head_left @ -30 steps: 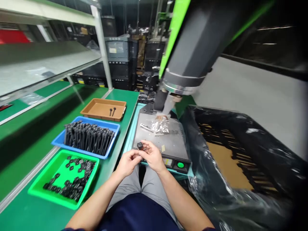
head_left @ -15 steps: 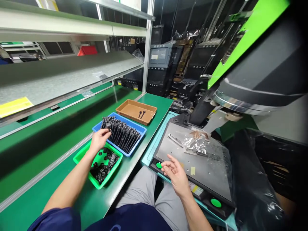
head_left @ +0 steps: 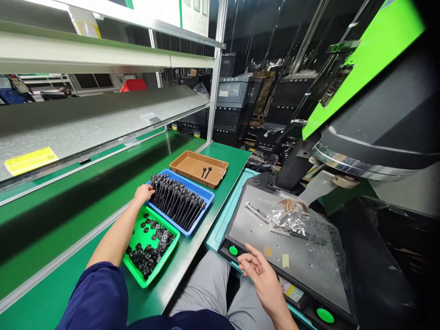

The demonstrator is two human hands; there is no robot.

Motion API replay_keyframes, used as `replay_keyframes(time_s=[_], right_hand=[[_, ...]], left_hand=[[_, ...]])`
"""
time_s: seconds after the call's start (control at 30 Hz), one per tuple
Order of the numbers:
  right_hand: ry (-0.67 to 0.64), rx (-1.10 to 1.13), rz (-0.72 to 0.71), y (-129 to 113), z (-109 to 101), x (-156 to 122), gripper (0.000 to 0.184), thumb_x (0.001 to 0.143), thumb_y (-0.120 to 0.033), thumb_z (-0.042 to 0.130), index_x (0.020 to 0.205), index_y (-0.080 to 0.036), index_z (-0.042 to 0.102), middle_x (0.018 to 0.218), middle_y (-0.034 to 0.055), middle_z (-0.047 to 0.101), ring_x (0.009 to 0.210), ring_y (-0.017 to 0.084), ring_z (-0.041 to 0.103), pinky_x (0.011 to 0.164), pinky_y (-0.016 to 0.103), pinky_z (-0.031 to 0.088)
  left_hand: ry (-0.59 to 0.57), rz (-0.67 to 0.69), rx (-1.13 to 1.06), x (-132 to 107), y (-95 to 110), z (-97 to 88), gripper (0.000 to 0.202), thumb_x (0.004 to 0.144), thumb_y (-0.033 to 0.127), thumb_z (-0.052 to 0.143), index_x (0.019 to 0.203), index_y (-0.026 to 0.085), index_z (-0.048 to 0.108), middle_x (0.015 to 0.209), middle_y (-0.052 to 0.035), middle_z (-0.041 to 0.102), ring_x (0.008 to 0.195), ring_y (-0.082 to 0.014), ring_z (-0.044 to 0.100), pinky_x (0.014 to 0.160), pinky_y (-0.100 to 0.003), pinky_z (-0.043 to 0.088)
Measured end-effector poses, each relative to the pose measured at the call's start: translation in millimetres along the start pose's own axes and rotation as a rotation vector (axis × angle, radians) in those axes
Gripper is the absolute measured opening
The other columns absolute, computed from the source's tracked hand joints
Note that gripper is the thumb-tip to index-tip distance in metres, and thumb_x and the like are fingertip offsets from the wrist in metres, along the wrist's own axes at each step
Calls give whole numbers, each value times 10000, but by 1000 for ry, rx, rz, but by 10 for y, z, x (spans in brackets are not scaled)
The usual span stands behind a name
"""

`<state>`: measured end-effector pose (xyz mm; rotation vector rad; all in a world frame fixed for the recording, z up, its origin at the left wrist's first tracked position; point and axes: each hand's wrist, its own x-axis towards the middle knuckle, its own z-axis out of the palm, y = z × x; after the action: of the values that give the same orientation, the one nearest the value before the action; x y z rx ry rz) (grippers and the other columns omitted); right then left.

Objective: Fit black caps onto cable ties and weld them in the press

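My left hand (head_left: 143,193) reaches to the left end of a blue tray (head_left: 192,230). Its fingers are pinched together against the row of black ribbed stems with squarish heads (head_left: 177,199) lying there; whatever sits between the fingertips is hidden. Below that wrist, a green tray (head_left: 144,283) holds many small black square caps (head_left: 147,261). My right hand (head_left: 259,272) hovers over the front edge of the machine base, near a round green button (head_left: 233,250). Its fingers are loosely curled and apart, and no object shows in them.
Behind the blue tray, a brown tray (head_left: 184,160) contains two black stems (head_left: 208,173). At right stands a green and black machine (head_left: 374,105) over a grey metal plate (head_left: 254,233) with clear plastic film (head_left: 292,217). A sloping shelf (head_left: 103,119) overhangs the green bench (head_left: 220,153).
My left hand has lowered onto the left end of the blue tray; the black piece seen at its fingertips no longer shows apart. The view has shifted slightly. My right hand keeps its pose.
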<state>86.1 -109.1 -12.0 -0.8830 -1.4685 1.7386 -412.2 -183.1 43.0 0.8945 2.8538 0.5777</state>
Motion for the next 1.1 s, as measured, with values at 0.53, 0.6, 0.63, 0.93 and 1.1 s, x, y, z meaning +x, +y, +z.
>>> replay_keyframes(time_s=[0.53,0.6,0.63,0.93,1.1], right_hand=[[0,-36,73,-9,109,-75,530,760,-545,688,1135,-185,588,871,77,654,730,215,612,612,311,456],[45,-32,65,-7,121,-93,535,745,-558,693,1119,-187,600,862,74,654,717,213,606,605,311,451],[64,-31,64,-2,122,-100,538,737,-565,696,1110,-187,608,858,73,655,711,212,603,600,310,449],[30,-20,102,80,13,-84,529,742,-552,704,1108,-183,608,883,88,663,738,215,612,610,310,467],[40,-15,114,96,13,-92,522,731,-558,712,1083,-182,626,870,85,663,727,209,610,604,305,464]], left_hand=[[-82,161,224,7,90,43,191,813,267,535,905,190,684,908,-81,715,901,-232,651,795,-304,474],[-71,178,232,0,88,71,217,809,245,525,957,184,672,970,-90,709,950,-238,645,834,-310,469],[-60,183,234,-2,81,87,253,805,235,521,1010,177,658,1012,-99,701,983,-241,637,857,-314,464],[25,179,226,-1,5,176,379,812,228,482,1169,145,583,1079,-117,677,1028,-245,624,888,-332,458],[23,242,237,2,55,128,312,827,218,457,1084,202,634,1048,-75,693,1017,-232,627,870,-319,461]])
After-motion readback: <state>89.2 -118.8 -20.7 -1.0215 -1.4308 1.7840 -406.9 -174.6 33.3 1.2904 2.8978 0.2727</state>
